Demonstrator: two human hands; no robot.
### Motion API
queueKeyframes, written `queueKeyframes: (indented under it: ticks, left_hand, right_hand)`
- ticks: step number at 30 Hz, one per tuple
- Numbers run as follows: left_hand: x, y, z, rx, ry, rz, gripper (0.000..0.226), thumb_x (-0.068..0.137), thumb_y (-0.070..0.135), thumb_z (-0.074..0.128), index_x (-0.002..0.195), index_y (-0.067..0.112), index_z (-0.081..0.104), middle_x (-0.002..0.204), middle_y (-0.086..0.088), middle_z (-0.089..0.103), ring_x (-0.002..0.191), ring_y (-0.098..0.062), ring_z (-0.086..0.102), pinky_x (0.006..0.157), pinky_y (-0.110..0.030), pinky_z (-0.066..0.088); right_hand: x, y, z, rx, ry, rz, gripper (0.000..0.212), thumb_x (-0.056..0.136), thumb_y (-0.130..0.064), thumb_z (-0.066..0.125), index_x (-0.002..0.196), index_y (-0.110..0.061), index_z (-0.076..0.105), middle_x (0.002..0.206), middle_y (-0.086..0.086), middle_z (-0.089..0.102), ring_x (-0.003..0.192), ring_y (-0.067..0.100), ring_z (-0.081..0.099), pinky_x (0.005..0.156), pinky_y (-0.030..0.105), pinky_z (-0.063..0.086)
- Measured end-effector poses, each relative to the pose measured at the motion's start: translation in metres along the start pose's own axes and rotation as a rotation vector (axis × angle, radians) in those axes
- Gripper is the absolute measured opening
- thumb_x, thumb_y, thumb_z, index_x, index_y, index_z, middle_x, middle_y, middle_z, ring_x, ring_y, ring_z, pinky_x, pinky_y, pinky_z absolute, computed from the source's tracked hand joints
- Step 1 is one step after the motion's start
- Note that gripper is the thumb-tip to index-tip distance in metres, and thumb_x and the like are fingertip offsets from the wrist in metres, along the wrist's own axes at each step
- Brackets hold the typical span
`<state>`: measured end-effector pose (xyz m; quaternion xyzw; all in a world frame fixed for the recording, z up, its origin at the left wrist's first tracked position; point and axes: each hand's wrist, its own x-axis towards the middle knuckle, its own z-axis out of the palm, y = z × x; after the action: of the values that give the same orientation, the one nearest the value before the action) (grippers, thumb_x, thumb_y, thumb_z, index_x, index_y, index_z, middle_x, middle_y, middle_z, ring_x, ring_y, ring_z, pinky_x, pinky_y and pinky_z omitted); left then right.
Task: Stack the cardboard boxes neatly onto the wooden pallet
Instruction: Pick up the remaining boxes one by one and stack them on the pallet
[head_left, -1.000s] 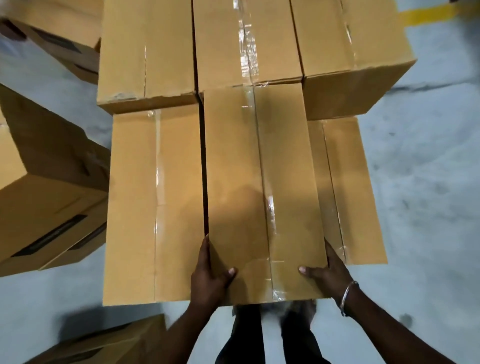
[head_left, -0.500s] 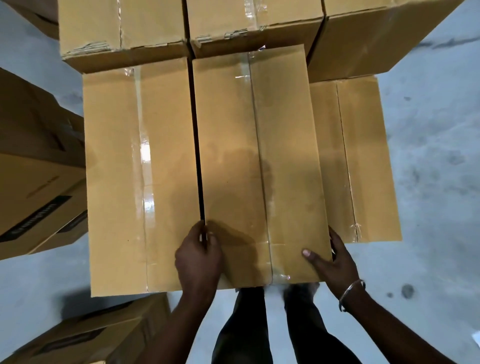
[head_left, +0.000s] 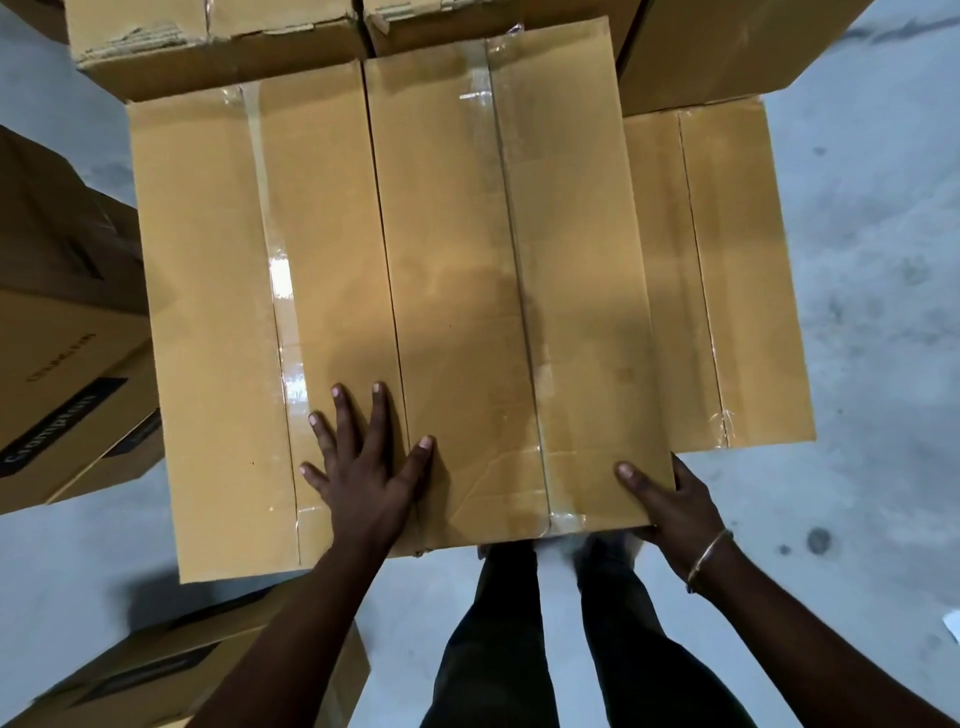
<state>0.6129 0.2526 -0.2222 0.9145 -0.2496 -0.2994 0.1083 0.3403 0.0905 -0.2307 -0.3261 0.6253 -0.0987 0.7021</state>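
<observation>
Two hands work the middle box (head_left: 498, 291) (atop the stack, flush beside the left box (head_left: 234, 322)): left hand (head_left: 363, 467) lies flat, fingers spread, across their seam; right hand (head_left: 670, 504) grips its near right corner

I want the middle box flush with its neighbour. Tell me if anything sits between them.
Nothing visible. The middle box lies beside the left box with only a thin dark seam between them. The left hand lies flat across that seam; the right hand grips the near right corner.
</observation>
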Motion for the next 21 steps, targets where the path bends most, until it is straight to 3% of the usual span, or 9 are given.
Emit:
queueKeyframes:
  ticks: [3,5,7,8,10,11,14,17,21]
  left_hand:
    - [0.000,0.003,0.004,0.014,-0.022,-0.015,0.083,0.076,0.084,0.023,0.148,0.056,-0.008,0.156,0.019,-0.033,0.145,-0.019,-0.031,0.109,-0.068,-0.009]
    - [0.000,0.004,0.005,0.028,-0.038,-0.029,0.082,0.078,0.084,0.021,0.147,0.057,-0.012,0.155,0.018,-0.035,0.145,-0.020,-0.032,0.109,-0.068,-0.010]
    - [0.001,0.003,0.006,0.025,-0.056,-0.033,0.082,0.077,0.085,0.020,0.146,0.057,-0.015,0.154,0.018,-0.037,0.144,-0.020,-0.033,0.108,-0.068,-0.011]
    - [0.002,0.002,0.005,0.015,-0.068,-0.029,0.083,0.075,0.085,0.020,0.145,0.058,-0.016,0.154,0.018,-0.037,0.144,-0.020,-0.033,0.108,-0.069,-0.011]
    - [0.004,-0.001,0.005,-0.007,-0.082,-0.012,0.085,0.073,0.086,0.022,0.145,0.058,-0.016,0.154,0.019,-0.037,0.144,-0.021,-0.033,0.108,-0.069,-0.011]
    - [0.004,-0.002,0.004,-0.016,-0.081,-0.001,0.086,0.073,0.086,0.024,0.145,0.059,-0.015,0.154,0.019,-0.036,0.145,-0.021,-0.032,0.108,-0.068,-0.012]
    - [0.003,-0.003,0.004,-0.047,-0.059,0.018,0.084,0.073,0.084,0.029,0.145,0.061,-0.007,0.157,0.019,-0.031,0.146,-0.021,-0.030,0.107,-0.069,-0.012]
    - [0.000,-0.003,0.005,-0.049,-0.021,0.053,0.075,0.078,0.081,0.035,0.145,0.064,0.003,0.159,0.017,-0.027,0.146,-0.023,-0.030,0.106,-0.070,-0.012]
    - [0.000,0.002,0.006,-0.043,0.014,0.051,0.072,0.083,0.074,0.041,0.146,0.063,0.007,0.160,0.015,-0.026,0.147,-0.026,-0.028,0.104,-0.072,-0.012]
  right_hand:
    - [0.000,0.000,0.004,-0.047,0.112,-0.015,0.060,0.056,-0.048,0.088,0.109,-0.028,0.068,0.102,0.001,0.075,0.095,0.025,0.072,0.078,0.047,0.060]
    - [-0.006,0.006,0.015,-0.023,0.298,-0.037,0.073,0.054,-0.063,0.086,0.117,-0.031,0.067,0.108,0.000,0.074,0.099,0.025,0.071,0.082,0.054,0.059]
    - [-0.012,0.019,0.028,0.344,0.470,0.027,0.083,0.053,-0.077,0.078,0.122,-0.032,0.063,0.121,0.006,0.069,0.102,0.028,0.069,0.082,0.055,0.058]
    - [-0.016,0.026,0.038,0.586,0.485,0.096,0.076,0.061,-0.078,0.072,0.118,-0.029,0.064,0.124,0.009,0.068,0.098,0.030,0.069,0.077,0.052,0.059]
    - [-0.026,0.040,0.059,0.875,0.448,0.243,0.062,0.074,-0.081,0.055,0.103,-0.028,0.067,0.107,0.006,0.073,0.085,0.031,0.068,0.071,0.052,0.058]
    - [-0.030,0.047,0.070,0.917,0.406,0.303,0.067,0.073,-0.086,0.049,0.102,-0.029,0.068,0.097,0.005,0.074,0.086,0.032,0.067,0.076,0.061,0.055]
    - [-0.042,0.070,0.103,0.978,0.218,0.407,0.089,0.063,-0.095,0.042,0.129,-0.037,0.061,0.131,0.014,0.061,0.118,0.048,0.054,0.090,0.082,0.032]
    - [-0.039,0.063,0.126,1.094,0.115,0.418,0.097,0.059,-0.098,0.041,0.133,-0.037,0.059,0.139,0.013,0.053,0.121,0.050,0.048,0.084,0.080,0.039]
    - [-0.033,0.043,0.138,1.139,0.074,0.423,0.092,0.060,-0.096,0.039,0.124,-0.035,0.067,0.132,0.011,0.059,0.122,0.048,0.049,0.092,0.075,0.039]
